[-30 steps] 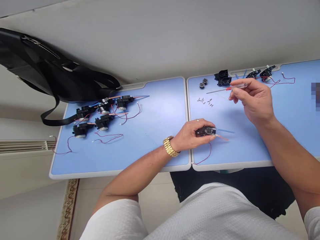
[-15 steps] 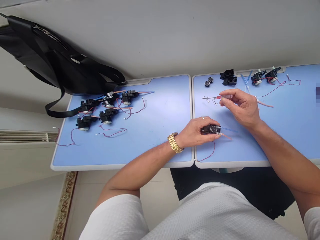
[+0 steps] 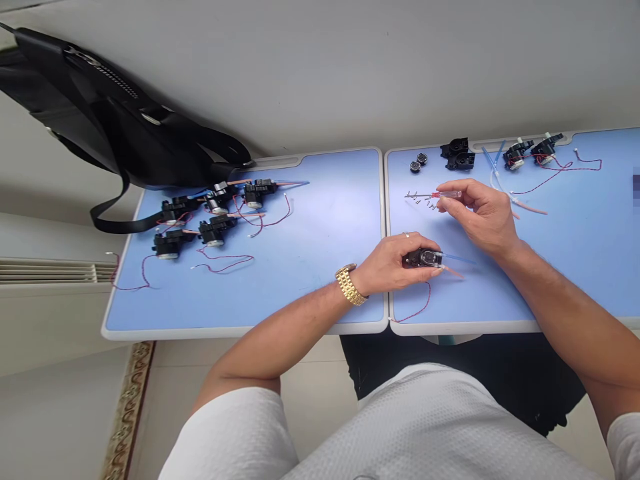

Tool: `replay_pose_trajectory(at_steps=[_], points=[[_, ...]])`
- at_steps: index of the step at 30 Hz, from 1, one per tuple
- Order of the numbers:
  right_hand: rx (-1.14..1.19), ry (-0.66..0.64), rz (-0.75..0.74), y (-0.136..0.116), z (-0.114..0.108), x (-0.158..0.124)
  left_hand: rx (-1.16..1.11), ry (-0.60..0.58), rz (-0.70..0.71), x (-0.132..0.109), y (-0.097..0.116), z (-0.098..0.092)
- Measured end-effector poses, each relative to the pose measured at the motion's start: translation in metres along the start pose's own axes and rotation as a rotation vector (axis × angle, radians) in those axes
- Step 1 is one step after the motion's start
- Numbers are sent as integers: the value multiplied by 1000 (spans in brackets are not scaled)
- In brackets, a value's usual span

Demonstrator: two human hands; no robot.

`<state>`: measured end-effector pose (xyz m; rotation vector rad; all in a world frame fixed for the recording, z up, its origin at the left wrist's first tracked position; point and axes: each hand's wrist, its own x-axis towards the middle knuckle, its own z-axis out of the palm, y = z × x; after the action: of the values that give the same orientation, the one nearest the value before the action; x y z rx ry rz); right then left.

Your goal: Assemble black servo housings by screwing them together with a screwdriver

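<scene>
My left hand [image 3: 397,263] is wrapped round a small black pump unit [image 3: 429,258] on the right-hand table, close to the seam. A blue tube [image 3: 459,259] and a pinkish tube [image 3: 454,273] stick out of its right end, and a red-black wire [image 3: 425,303] trails below. Between thumb and fingers my right hand [image 3: 477,210] pinches a screwdriver [image 3: 447,195] with a clear and red handle. Its shaft points left over several small screws [image 3: 429,205] lying on the table. Whether the tip touches a screw, I cannot tell.
Two small round black parts [image 3: 419,163], black housings [image 3: 459,155], loose tubes [image 3: 495,167] and two wired units [image 3: 533,152] lie along the back right. Several similar units [image 3: 214,230] with tubes and wires occupy the left table [image 3: 320,227]. A black bag [image 3: 110,127] stands behind it.
The screwdriver and my right hand have shifted very slightly to the left over the screws. My left hand keeps its hold on the black unit in the same place.
</scene>
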<state>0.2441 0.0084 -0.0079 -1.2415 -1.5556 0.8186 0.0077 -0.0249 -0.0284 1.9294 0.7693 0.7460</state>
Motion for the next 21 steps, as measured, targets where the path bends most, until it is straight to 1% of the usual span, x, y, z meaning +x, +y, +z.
replay_pose_trajectory(at_steps=[6,12,21], points=[[-17,-8,6,1,0,0,20,-15,-5,0,-1,0],[-5,-12,-2,1,0,0,24,2,38,0,-1,0],[-19,-31,12,0,-2,0,55,-16,21,-1,-1,0]])
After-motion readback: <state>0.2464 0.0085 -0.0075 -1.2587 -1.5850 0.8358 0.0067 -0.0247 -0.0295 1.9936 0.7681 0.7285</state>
